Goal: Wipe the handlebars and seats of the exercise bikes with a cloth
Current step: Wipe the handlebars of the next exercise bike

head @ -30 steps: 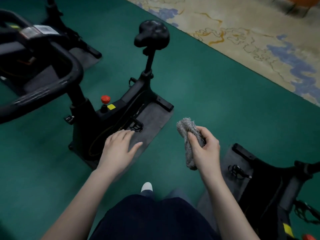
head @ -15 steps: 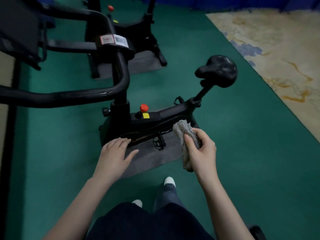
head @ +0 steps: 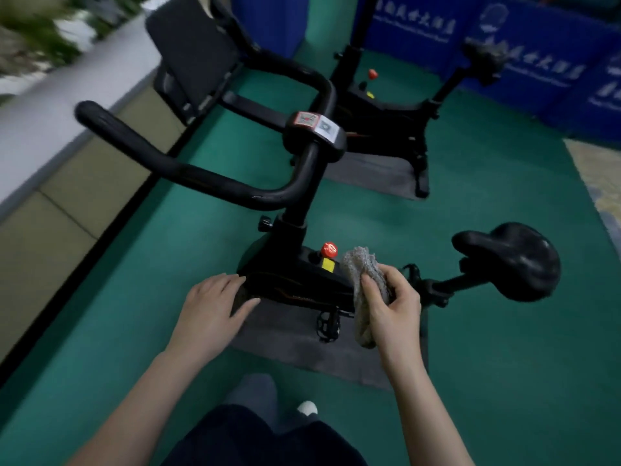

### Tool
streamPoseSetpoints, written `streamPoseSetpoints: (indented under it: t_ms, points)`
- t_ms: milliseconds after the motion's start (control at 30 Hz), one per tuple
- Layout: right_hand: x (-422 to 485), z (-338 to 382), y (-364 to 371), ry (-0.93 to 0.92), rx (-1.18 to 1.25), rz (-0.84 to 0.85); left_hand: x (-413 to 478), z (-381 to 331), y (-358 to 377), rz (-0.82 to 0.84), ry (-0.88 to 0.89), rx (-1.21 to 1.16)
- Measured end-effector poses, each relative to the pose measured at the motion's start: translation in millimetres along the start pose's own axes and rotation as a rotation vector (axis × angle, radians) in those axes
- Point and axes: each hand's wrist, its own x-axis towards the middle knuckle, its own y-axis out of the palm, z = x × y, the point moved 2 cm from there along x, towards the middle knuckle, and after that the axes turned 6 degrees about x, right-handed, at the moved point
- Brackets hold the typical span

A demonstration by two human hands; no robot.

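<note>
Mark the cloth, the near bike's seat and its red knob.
cloth (head: 361, 264): head view, bunched top end
seat (head: 514, 260): head view, middle of saddle top
red knob (head: 329, 249): head view, round cap

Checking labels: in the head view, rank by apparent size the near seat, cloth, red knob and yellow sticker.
1. near seat
2. cloth
3. red knob and yellow sticker, too alike to rank
</note>
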Motion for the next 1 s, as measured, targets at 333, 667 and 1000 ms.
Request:
streamPoseSetpoints:
  t_ms: [333,667,1000]
  points:
    - [39.2,39.5,61.0,-0.124,0.057,0.259,-6.2,33.7,-20.9,-0.100,-0.276,-0.063]
    - [74.4,99.2,133.5,-0.339,0.075,0.437,30.6,73.9,-41.8,-0.268,-0.433,-0.231]
    - [106.3,138.1,205.8,-0.597,0.043,0.596,64.1,103.5,-85.5,-0.585,-0.543,-0.457]
